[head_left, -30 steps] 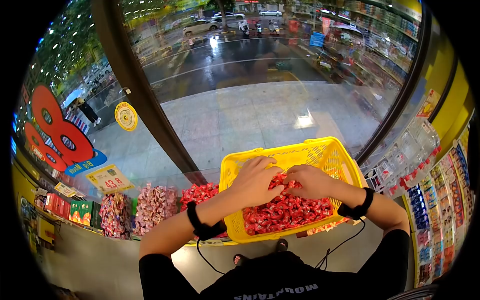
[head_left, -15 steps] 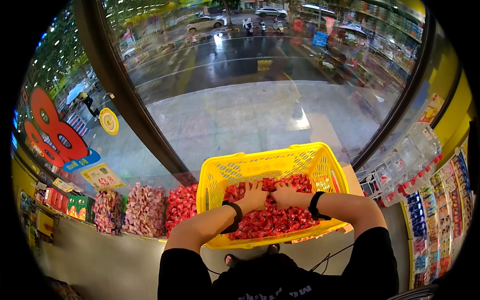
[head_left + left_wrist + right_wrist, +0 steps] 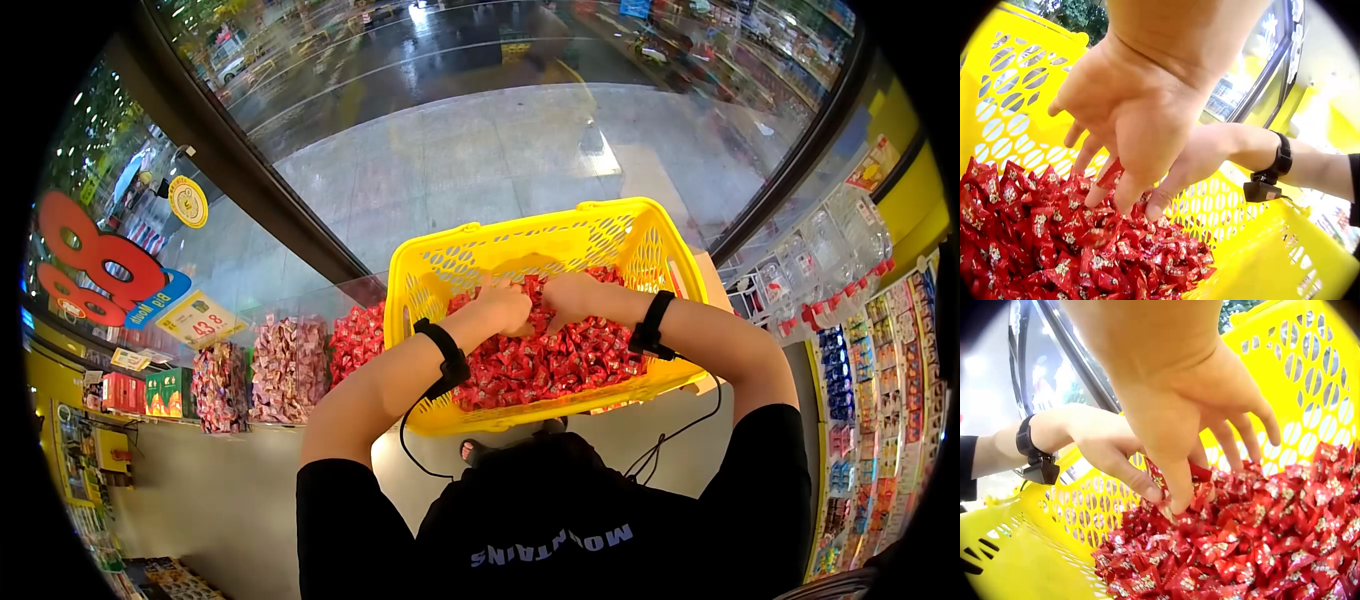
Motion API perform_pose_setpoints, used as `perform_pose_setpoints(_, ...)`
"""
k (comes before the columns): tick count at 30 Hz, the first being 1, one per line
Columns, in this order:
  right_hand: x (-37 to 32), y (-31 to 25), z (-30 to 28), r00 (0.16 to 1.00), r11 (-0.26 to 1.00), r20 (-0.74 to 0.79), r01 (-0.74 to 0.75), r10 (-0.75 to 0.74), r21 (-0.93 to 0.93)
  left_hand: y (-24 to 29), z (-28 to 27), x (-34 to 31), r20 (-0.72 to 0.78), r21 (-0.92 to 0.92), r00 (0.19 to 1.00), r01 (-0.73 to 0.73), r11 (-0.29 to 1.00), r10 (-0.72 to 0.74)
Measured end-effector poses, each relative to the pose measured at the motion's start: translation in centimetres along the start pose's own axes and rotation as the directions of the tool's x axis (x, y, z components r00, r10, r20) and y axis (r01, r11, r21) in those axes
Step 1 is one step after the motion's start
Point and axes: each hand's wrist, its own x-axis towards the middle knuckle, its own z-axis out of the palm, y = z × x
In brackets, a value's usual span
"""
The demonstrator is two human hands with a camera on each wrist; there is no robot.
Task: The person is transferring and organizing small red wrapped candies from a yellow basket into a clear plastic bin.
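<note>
Red-wrapped candies point(image 3: 560, 365) fill much of the yellow basket point(image 3: 415, 290). My left hand point(image 3: 505, 305) and right hand point(image 3: 585, 300) reach into it side by side, close together. In the left wrist view, the left hand point(image 3: 1129, 112) points down with loosely spread fingers, its tips at the candies point(image 3: 1054, 237); one red wrapper shows between thumb and forefinger. The right hand point(image 3: 1191, 406) lies similarly in the right wrist view, fingers spread and tips among the candies point(image 3: 1235, 544), a wrapper between thumb and finger. Whether either wrapper is pinched is unclear.
Left of the basket stand clear bins of red candies point(image 3: 357, 340) and pink-wrapped candies point(image 3: 288, 370), with a price sign point(image 3: 202, 320) above. A window with a dark frame point(image 3: 250, 180) rises ahead. Packed shelves point(image 3: 880, 400) line the right side.
From above the candies, both hands have come down into them. The fingers, spread in the earlier head views, are now mostly hidden there. The basket sits higher in view as the head tilts down.
</note>
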Motion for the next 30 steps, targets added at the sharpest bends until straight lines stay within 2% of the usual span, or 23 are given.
perform_pose_setpoints(3,-1.0,-1.4,-1.7,0.997,0.999,0.071,0.004,-0.007,0.038,0.5,-1.6,-2.3,0.043,0.019,0.999,-0.004,1.0,0.003)
perform_pose_setpoints(4,-0.7,-1.6,-1.5,0.998,1.0,0.069,-0.013,0.013,-0.008,0.4,-2.1,-2.9,0.056,0.013,0.998,-0.012,1.0,0.012)
perform_pose_setpoints(7,-1.3,-2.5,-1.9,1.0,1.0,-0.03,0.003,-0.004,-0.028,0.3,-3.4,-5.1,0.045,-0.005,0.998,-0.036,0.999,0.036)
perform_pose_setpoints(10,-2.1,-4.5,-4.8,0.989,0.997,0.137,-0.052,0.059,-0.058,-0.1,-4.9,-7.9,-0.006,-0.029,0.997,-0.079,0.996,0.079)
perform_pose_setpoints(13,-3.0,-6.0,-6.7,0.988,0.999,0.151,-0.021,0.028,-0.047,-0.8,-5.8,-10.8,-0.083,-0.06,0.99,-0.115,0.991,0.11)
perform_pose_setpoints(14,-3.5,-6.8,-7.0,0.997,0.999,0.074,0.001,-0.003,0.032,-0.8,-6.5,-12.1,-0.083,-0.065,0.99,-0.122,0.99,0.116)
perform_pose_setpoints(15,-3.5,-7.2,-6.8,0.995,0.992,-0.054,0.094,-0.089,0.087,-1.0,-6.7,-13.0,-0.085,-0.071,0.989,-0.128,0.989,0.122)
perform_pose_setpoints(17,-3.7,-7.7,-6.3,0.92,0.945,-0.317,0.29,-0.231,0.153,-1.9,-5.7,-14.1,-0.135,-0.045,0.984,-0.125,0.991,0.118)
perform_pose_setpoints(18,-4.2,-9.1,-6.8,0.895,0.939,-0.373,0.314,-0.244,0.14,-2.3,-5.1,-14.8,-0.161,-0.035,0.98,-0.122,0.992,0.115)
perform_pose_setpoints(21,-5.0,-12.8,-7.8,0.84,0.917,-0.443,0.389,-0.312,0.091,-3.1,-4.5,-18.1,-0.209,-0.039,0.965,-0.171,0.985,0.159)
perform_pose_setpoints(24,-4.6,-15.2,-8.4,0.808,0.921,-0.497,0.387,-0.317,0.042,-3.9,-3.5,-21.5,-0.346,-0.075,0.931,-0.152,0.986,0.117)
perform_pose_setpoints(28,-3.2,-18.2,-8.9,0.792,0.932,-0.546,0.358,-0.272,0.054,-6.8,-0.4,-25.1,-0.668,-0.055,0.738,-0.175,0.983,0.094)
perform_pose_setpoints(30,-2.4,-19.9,-9.0,0.764,0.92,-0.565,0.392,-0.311,0.025,-7.8,1.3,-26.4,-0.712,-0.054,0.698,-0.167,0.984,0.079)
